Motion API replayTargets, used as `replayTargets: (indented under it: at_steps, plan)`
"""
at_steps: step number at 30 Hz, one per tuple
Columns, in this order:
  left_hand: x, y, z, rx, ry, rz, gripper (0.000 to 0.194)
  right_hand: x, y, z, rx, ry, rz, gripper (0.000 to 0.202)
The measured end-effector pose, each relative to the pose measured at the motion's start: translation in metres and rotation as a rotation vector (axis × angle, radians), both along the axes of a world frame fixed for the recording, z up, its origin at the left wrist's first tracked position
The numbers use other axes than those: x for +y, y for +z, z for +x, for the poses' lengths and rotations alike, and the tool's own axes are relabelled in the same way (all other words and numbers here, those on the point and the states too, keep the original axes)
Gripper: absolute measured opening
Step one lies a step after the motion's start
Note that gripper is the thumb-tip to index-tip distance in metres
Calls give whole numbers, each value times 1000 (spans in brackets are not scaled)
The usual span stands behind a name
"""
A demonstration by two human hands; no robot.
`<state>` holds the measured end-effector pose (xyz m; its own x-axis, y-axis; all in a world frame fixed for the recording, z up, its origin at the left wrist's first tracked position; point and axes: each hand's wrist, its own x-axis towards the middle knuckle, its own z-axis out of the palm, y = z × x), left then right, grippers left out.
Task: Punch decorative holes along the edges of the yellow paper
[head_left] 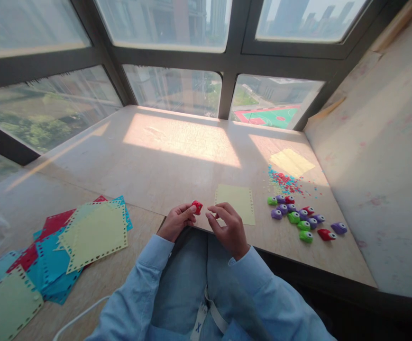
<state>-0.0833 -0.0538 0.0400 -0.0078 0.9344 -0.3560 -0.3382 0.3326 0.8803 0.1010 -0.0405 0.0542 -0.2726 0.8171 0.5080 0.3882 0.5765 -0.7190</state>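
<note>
My left hand (178, 220) is closed on a small red craft punch (197, 207), held between thumb and fingers above the table's front edge. Just to its right, my right hand (228, 226) is curled with thumb and forefinger drawn together in a pinch. Whatever may sit between those fingertips is too small to make out. Behind the right hand a pale yellow sheet of paper (239, 201) lies on the table, with small holes along its right edge.
Several purple, green and red craft punches (294, 217) stand at the right. Behind them are red and blue paper bits (287, 183) and a yellow sheet (291, 162). Punched coloured sheets (97, 234) overlap at the left, near a white cable (79, 316). Windows border the wooden table (177, 175).
</note>
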Motion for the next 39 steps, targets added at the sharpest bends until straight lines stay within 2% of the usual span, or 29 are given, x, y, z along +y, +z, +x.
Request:
replayTargets:
  at_steps: [3, 6, 10, 22, 28, 39]
  plan:
    - [0, -1, 3, -6, 3, -3, 44, 5, 0, -16, -34, 12, -7, 12]
    - [0, -2, 3, 2, 2, -3, 45, 9, -6, -20, -56, -3, -13, 12]
    - [0, -3, 4, 7, 6, 1, 46, 10, -13, -20, -87, 0, -15, 14]
    - [1, -7, 4, 36, 17, -3, 45, 13, -17, -23, -133, -12, -17, 20]
    - [1, -10, 4, 12, 29, 3, 45, 15, -16, -27, -143, -22, -26, 18]
    - [1, -7, 5, 27, 58, -12, 49, 16, -15, -20, -73, -3, -73, 15]
